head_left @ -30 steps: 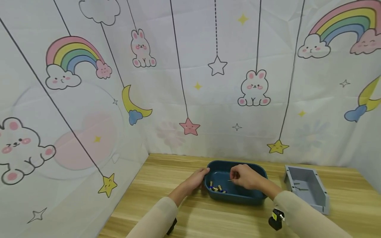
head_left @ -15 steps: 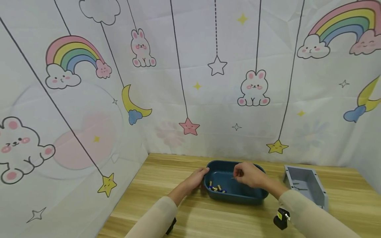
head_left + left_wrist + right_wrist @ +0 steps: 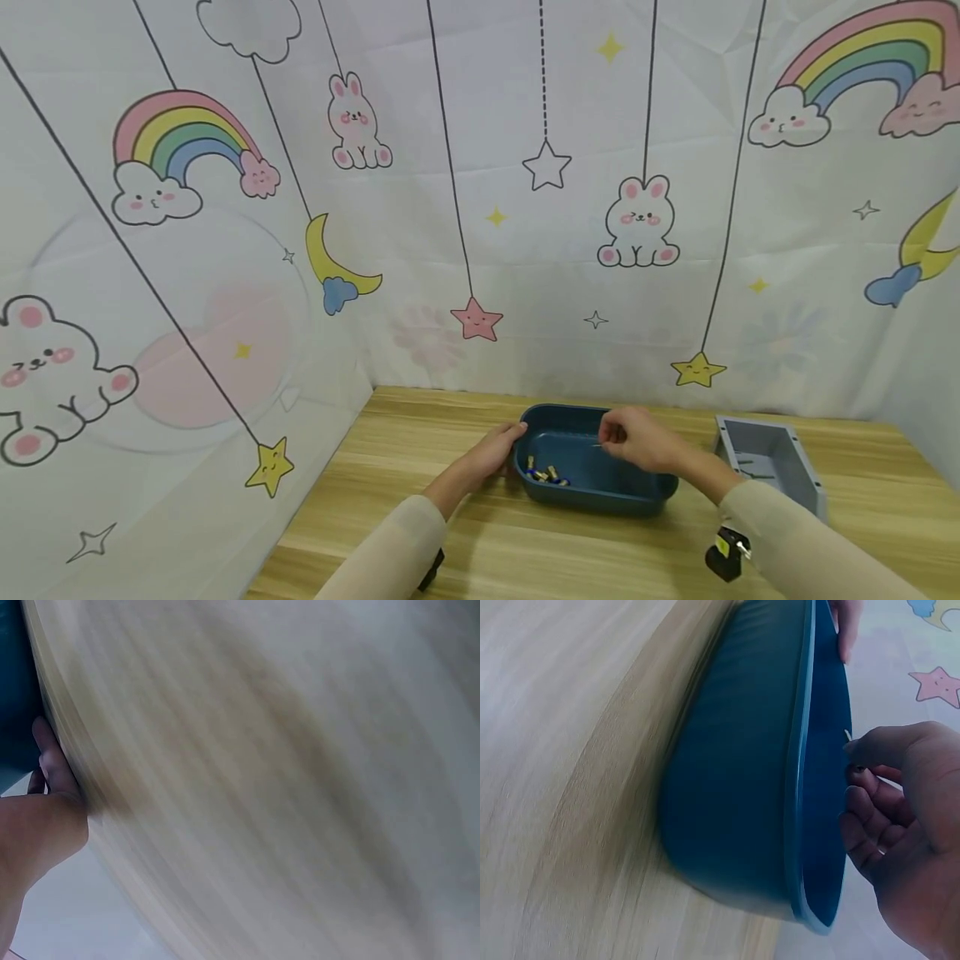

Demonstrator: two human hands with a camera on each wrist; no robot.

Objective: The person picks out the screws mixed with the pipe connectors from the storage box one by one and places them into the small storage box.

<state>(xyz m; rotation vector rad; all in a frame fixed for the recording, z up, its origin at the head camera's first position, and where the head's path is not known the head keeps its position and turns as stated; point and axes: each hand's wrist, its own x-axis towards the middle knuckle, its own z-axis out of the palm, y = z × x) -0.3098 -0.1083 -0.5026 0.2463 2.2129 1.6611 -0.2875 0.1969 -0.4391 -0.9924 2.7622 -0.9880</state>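
A dark blue tub [image 3: 600, 500] stands on the table, several brass-coloured fittings with blue bands [image 3: 550, 475] gathered in its left end. My left hand [image 3: 491, 450] grips the tub's left end, thumb over the rim and fingers along the outside; the left wrist view catches the fingers [image 3: 56, 761] low against the wall. Over the tub's right half, my right hand [image 3: 641, 437] pinches a thin metal screw-like piece [image 3: 848, 736] between thumb and forefinger. Only its tip shows, and the other fingers are curled loosely below.
To the right of the tub is a grey open-front bin [image 3: 806, 467] with a few thin screws [image 3: 756, 476] inside; my right forearm partly covers it. A white cloth [image 3: 555, 350] with cartoon prints hangs behind the wooden table [image 3: 420, 417].
My right hand has moved a little right and away from me over the tub, still pinching the thin piece. The left hand and the tub have stayed in place.
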